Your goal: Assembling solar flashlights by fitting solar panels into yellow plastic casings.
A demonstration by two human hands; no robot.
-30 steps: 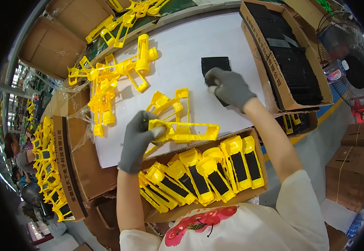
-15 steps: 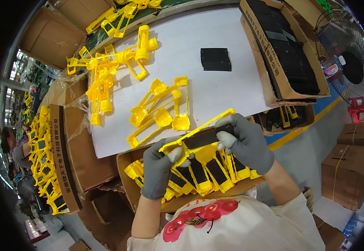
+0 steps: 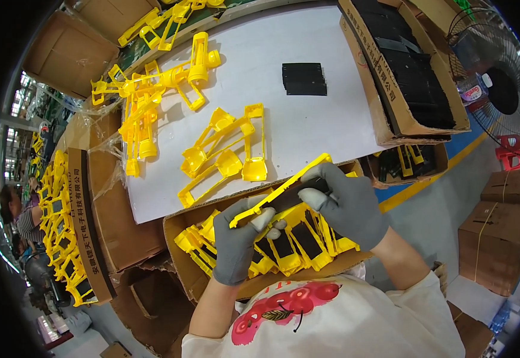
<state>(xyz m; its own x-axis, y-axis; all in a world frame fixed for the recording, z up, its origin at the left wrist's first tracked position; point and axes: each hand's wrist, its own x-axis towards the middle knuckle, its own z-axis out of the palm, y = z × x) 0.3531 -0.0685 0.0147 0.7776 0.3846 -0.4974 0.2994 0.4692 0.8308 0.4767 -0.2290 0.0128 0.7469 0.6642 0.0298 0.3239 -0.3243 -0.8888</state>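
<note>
My left hand (image 3: 235, 241), in a grey glove, is closed on one end of a yellow plastic frame (image 3: 282, 190). My gloved right hand (image 3: 351, 206) grips the other end, its thumb against a black flat panel (image 3: 288, 200) that lies along the frame. The frame is tilted, its right end higher, and my fingers cover both ends. Right below my hands stands an open carton (image 3: 179, 268) with several yellow frames (image 3: 284, 244) that have black panels in them. On the white tabletop beyond lie empty yellow frames (image 3: 227, 161) and a small stack of black panels (image 3: 305, 79).
More yellow parts (image 3: 146, 113) are piled at the table's left. A carton of black panels (image 3: 415, 77) stands at the right edge, near a fan (image 3: 502, 89). Filled frames (image 3: 60, 221) stand in a box at far left, with another person (image 3: 24, 218) beyond. Closed cartons (image 3: 496, 244) are on the right.
The frame has turned in my hands, so its long yellow edge faces up more and less of the black panel shows. My left hand has shifted slightly right.
</note>
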